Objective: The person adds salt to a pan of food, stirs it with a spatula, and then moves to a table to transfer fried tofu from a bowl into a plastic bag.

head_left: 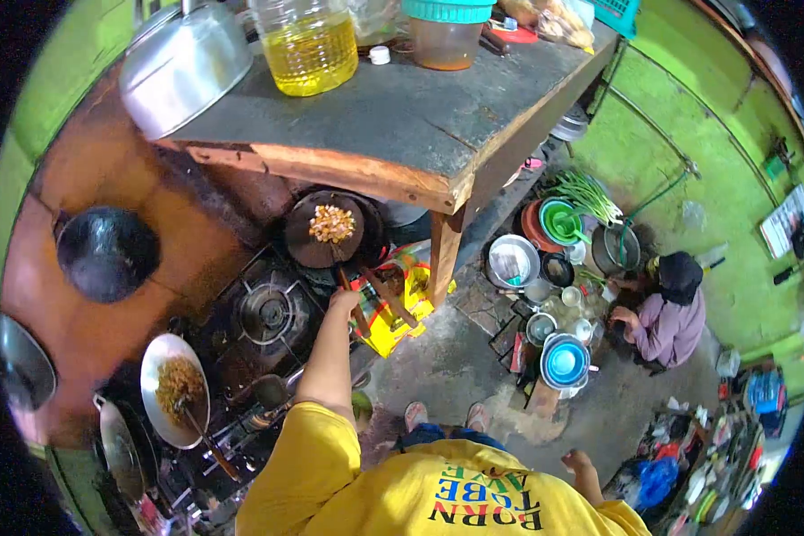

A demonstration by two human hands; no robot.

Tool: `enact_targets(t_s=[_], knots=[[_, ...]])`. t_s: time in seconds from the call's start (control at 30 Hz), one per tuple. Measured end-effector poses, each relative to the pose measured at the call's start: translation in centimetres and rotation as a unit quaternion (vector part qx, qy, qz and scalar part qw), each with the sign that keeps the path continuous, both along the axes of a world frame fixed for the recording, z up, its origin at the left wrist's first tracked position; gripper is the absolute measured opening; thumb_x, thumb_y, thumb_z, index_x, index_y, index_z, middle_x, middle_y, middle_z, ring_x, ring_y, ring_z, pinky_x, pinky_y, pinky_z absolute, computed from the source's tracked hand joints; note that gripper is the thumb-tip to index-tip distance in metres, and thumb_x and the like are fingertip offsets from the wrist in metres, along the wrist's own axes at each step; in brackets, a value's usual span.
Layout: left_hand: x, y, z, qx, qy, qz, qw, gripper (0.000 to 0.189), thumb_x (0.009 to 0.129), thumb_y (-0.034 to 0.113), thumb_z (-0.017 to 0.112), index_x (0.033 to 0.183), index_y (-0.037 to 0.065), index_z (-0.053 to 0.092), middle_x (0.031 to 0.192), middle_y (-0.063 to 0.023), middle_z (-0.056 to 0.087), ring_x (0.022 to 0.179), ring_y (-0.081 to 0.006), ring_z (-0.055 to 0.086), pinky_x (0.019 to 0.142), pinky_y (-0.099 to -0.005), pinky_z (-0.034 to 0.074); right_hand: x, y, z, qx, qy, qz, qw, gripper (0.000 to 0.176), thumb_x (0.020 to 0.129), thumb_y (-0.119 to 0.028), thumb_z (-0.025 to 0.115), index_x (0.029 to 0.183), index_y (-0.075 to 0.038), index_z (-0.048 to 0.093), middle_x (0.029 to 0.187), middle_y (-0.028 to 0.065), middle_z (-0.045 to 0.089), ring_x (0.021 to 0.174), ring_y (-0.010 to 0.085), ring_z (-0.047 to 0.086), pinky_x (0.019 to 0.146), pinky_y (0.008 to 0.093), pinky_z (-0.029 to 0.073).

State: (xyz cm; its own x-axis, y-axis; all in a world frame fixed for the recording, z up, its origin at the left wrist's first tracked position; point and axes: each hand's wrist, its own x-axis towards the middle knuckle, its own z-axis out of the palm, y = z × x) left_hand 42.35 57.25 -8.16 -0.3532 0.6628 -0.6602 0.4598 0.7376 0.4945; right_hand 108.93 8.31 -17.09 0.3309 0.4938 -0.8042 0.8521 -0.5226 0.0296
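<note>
My left hand [343, 305] is closed around the wooden handle of a spatula [359, 317]. Its metal end reaches into a dark wok [297, 241] at the back of the stove. Chopped orange and white pieces [332, 223] lie in a heap in that wok. Just right of my hand, another wooden handle [389, 299] sticks out over a yellow and red package [400, 322]. At my side hangs my right hand [581, 463], with nothing visible in it and its fingers loosely apart.
A gas burner [268, 311] is left of my arm; a white wok [159, 355] holds brown food. Ahead, the table [357, 125] bears a kettle [183, 76] and an oil jar [308, 54]. Right, a person [674, 313] crouches among basins [563, 362] and green onions [588, 195].
</note>
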Motion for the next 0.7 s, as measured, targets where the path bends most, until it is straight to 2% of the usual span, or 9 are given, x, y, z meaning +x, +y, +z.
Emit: enact_targets(t_s=[0.07, 0.1, 0.13, 0.2, 0.37, 0.43, 0.5, 0.57, 0.7], knots=[[1.3, -0.8, 0.8, 0.054, -0.329, 0.223, 0.916, 0.025, 0.084, 0.017, 0.061, 0.105, 0.005, 0.055, 0.083, -0.0086, 0.059, 0.074, -0.0223, 0.062, 0.063, -0.0377, 0.055, 0.6, -7.3, -4.7, -0.074, 0.025, 0.009, 0.997, 0.03, 0.084, -0.031, 0.052, 0.099, -0.009, 0.065, 0.102, 0.0175, 0.066, 0.093, 0.0336, 0.063, 0.078, 0.0408, 0.049], [2.4, -1.9, 1.9, 0.117, -0.372, 0.256, 0.885, 0.013, 0.088, 0.018, 0.059, 0.091, 0.007, 0.053, 0.068, -0.0029, 0.049, 0.058, -0.0153, 0.052, 0.05, -0.0337, 0.049, 0.5, -8.6, -5.6, -0.109, 0.038, 0.011, 0.993, 0.029, 0.084, -0.031, 0.051, 0.099, -0.01, 0.065, 0.103, 0.0166, 0.066, 0.094, 0.0325, 0.063, 0.079, 0.0401, 0.049], [3.0, -2.4, 3.2, 0.113, -0.374, 0.244, 0.888, 0.013, 0.088, 0.018, 0.059, 0.091, 0.007, 0.053, 0.068, -0.0029, 0.049, 0.058, -0.0153, 0.052, 0.05, -0.0337, 0.049, 1.7, -12.8, -4.0, -0.107, 0.039, -0.002, 0.993, 0.029, 0.084, -0.031, 0.051, 0.099, -0.01, 0.065, 0.103, 0.0166, 0.066, 0.094, 0.0325, 0.063, 0.079, 0.0401, 0.049], [3.6, -3.0, 4.6, 0.143, -0.307, 0.238, 0.91, 0.012, 0.087, 0.017, 0.058, 0.084, 0.009, 0.05, 0.066, -0.0011, 0.05, 0.053, -0.0134, 0.05, 0.046, -0.0311, 0.044, -5.6, -7.1, 3.1, -0.038, 0.088, -0.018, 0.995, 0.031, 0.084, -0.032, 0.05, 0.097, -0.008, 0.066, 0.107, 0.0164, 0.065, 0.096, 0.0314, 0.063, 0.079, 0.0406, 0.049], [4.6, -5.9, 8.4, 0.233, -0.258, 0.21, 0.914, 0.013, 0.087, 0.019, 0.058, 0.087, 0.007, 0.054, 0.064, 0.0001, 0.048, 0.049, -0.0111, 0.045, 0.044, -0.0267, 0.038, -9.8, -5.6, 3.7, -0.012, 0.06, -0.221, 0.973, 0.035, 0.087, -0.033, 0.046, 0.098, -0.007, 0.066, 0.108, 0.0181, 0.064, 0.098, 0.0354, 0.061, 0.081, 0.0448, 0.049], [4.4, -8.3, 10.1, 0.262, -0.277, 0.189, 0.905, 0.014, 0.087, 0.019, 0.059, 0.09, 0.006, 0.054, 0.064, 0.0005, 0.046, 0.047, -0.0104, 0.044, 0.042, -0.0253, 0.035, -11.2, -4.0, 6.6, 0.117, 0.038, -0.066, 0.99, 0.034, 0.087, -0.034, 0.049, 0.099, -0.007, 0.065, 0.104, 0.0206, 0.064, 0.097, 0.0366, 0.061, 0.08, 0.0459, 0.049], [3.3, -11.2, 10.4, 0.273, -0.323, 0.18, 0.888, 0.015, 0.087, 0.019, 0.059, 0.092, 0.008, 0.051, 0.064, 0.0014, 0.044, 0.045, -0.0096, 0.041, 0.039, -0.0241, 0.033, -11.5, -3.7, 6.3, 0.142, 0.043, -0.131, 0.98, 0.034, 0.087, -0.035, 0.051, 0.101, -0.008, 0.065, 0.103, 0.0213, 0.064, 0.096, 0.0363, 0.062, 0.08, 0.0456, 0.049], [3.1, -15.2, 10.5, 0.281, -0.311, 0.178, 0.89, 0.015, 0.088, 0.019, 0.058, 0.092, 0.009, 0.047, 0.064, 0.0023, 0.042, 0.044, -0.0088, 0.039, 0.037, -0.024, 0.033, -9.7, -6.4, 1.2, 0.179, 0.08, -0.083, 0.977, 0.034, 0.088, -0.036, 0.05, 0.104, -0.01, 0.065, 0.103, 0.0197, 0.065, 0.096, 0.0369, 0.061, 0.081, 0.0457, 0.049], [5.7, -24.9, 14.2, 0.246, -0.23, 0.165, 0.927, 0.012, 0.088, 0.016, 0.055, 0.091, 0.011, 0.044, 0.063, 0.0023, 0.041, 0.044, -0.0085, 0.038, 0.037, -0.0245, 0.033, -9.6, -10.1, 4.7, 0.175, 0.075, -0.213, 0.958, 0.034, 0.089, -0.035, 0.049, 0.104, -0.01, 0.064, 0.099, 0.018, 0.066, 0.092, 0.0366, 0.062, 0.08, 0.0446, 0.048]])
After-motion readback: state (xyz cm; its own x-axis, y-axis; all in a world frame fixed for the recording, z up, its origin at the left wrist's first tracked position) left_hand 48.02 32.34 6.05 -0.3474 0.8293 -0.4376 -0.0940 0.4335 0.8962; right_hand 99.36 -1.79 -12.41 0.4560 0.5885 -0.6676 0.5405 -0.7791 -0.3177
